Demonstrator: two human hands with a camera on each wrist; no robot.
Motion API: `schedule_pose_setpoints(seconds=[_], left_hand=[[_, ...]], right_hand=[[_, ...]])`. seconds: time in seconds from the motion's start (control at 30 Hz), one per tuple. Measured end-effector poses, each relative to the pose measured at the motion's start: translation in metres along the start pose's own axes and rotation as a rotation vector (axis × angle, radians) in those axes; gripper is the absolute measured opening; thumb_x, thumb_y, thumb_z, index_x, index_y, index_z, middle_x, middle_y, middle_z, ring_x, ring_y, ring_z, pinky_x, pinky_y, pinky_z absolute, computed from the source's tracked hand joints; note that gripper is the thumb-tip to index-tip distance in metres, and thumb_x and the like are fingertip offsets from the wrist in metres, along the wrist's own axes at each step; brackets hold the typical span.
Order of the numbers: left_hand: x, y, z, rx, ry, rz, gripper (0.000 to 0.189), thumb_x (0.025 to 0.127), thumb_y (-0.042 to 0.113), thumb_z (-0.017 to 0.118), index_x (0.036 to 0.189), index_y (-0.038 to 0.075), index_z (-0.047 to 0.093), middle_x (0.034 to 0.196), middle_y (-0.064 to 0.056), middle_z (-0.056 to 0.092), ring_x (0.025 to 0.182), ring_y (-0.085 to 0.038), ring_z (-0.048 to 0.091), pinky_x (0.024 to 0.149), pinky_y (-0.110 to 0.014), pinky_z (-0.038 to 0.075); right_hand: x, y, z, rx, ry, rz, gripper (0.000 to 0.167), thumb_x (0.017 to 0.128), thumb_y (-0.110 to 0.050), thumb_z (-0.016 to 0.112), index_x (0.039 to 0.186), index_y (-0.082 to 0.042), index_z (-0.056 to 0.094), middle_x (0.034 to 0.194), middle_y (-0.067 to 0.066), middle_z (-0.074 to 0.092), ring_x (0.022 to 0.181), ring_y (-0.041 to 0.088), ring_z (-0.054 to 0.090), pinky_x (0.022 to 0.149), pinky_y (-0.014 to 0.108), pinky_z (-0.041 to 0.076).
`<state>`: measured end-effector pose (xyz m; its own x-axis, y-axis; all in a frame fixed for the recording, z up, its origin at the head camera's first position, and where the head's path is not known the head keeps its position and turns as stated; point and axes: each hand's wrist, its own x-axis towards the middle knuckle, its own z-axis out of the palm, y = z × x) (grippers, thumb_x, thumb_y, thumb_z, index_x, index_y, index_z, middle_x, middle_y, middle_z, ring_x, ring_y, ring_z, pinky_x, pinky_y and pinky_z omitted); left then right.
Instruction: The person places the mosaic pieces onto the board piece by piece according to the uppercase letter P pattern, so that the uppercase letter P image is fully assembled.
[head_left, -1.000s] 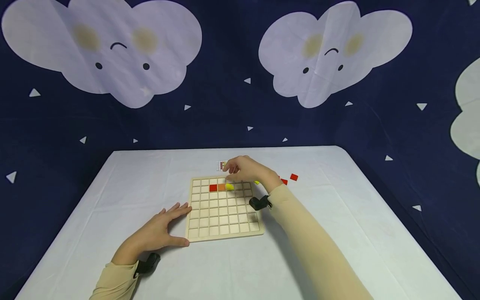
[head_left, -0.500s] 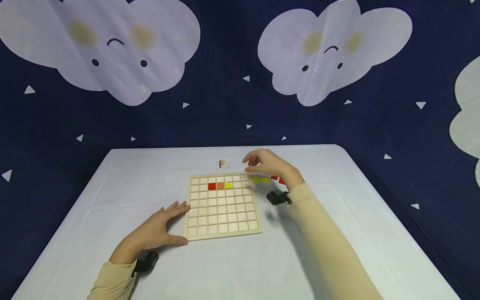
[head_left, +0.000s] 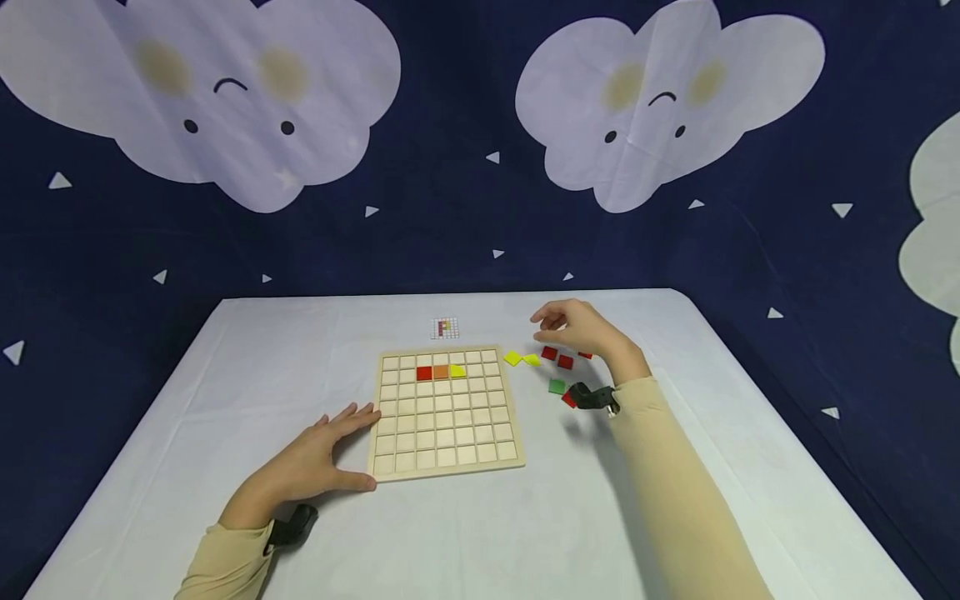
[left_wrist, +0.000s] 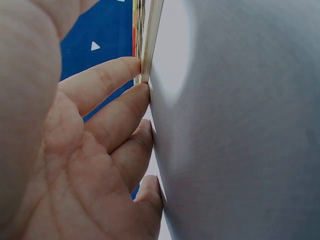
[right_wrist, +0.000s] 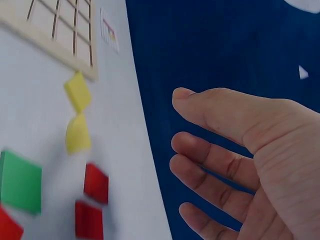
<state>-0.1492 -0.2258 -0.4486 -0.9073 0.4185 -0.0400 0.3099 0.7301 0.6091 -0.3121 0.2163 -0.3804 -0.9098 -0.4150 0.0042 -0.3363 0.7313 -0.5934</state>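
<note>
A wooden grid board [head_left: 446,414] lies on the table, with a red tile [head_left: 424,373], an orange tile [head_left: 441,372] and a yellow tile [head_left: 457,372] side by side in its second row. My left hand [head_left: 311,462] rests at the board's left edge, fingers spread, its fingertips [left_wrist: 142,90] touching the rim in the left wrist view. My right hand [head_left: 581,327] hovers right of the board over loose tiles, fingers loosely bent and holding nothing. Below it are red tiles [right_wrist: 96,183], and a green tile [right_wrist: 21,181] lies nearby.
Two yellow tiles [head_left: 513,358] lie just off the board's upper right corner. A small printed pattern card [head_left: 446,327] sits behind the board. Another red tile [head_left: 569,400] is partly hidden by the right wrist camera [head_left: 592,396]. A dark blue cloth with clouds hangs behind the white table.
My right hand has moved right, from above the board's top rows to over the loose tiles, uncovering the yellow tile in the grid and the card. The left hand stays at the board's edge.
</note>
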Motion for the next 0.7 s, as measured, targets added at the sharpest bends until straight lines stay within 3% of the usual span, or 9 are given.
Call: schedule_pose_setpoints(seconds=[0.27, 0.7], left_hand=[[0.000, 0.002, 0.000, -0.002, -0.001, 0.002, 0.103, 0.073, 0.050, 0.097, 0.158, 0.009, 0.054, 0.168, -0.019, 0.045, 0.159, -0.051, 0.032, 0.128, -0.077, 0.018], [0.000, 0.000, 0.000, 0.001, 0.001, 0.009, 0.103, 0.074, 0.050, 0.096, 0.157, 0.008, 0.054, 0.168, -0.019, 0.046, 0.159, -0.051, 0.032, 0.127, -0.078, 0.018]], right_hand=[[-0.015, 0.033, -0.008, -0.013, 0.062, 0.127, 0.038, 0.097, -0.021, 0.079, 0.129, -0.001, 0.074, 0.107, 0.012, 0.073, 0.097, 0.025, 0.065, 0.080, 0.031, 0.055], [-0.041, 0.074, -0.008, 0.032, 0.107, 0.277, 0.041, 0.095, -0.024, 0.080, 0.130, -0.005, 0.074, 0.104, 0.009, 0.072, 0.100, 0.026, 0.063, 0.086, 0.032, 0.049]])
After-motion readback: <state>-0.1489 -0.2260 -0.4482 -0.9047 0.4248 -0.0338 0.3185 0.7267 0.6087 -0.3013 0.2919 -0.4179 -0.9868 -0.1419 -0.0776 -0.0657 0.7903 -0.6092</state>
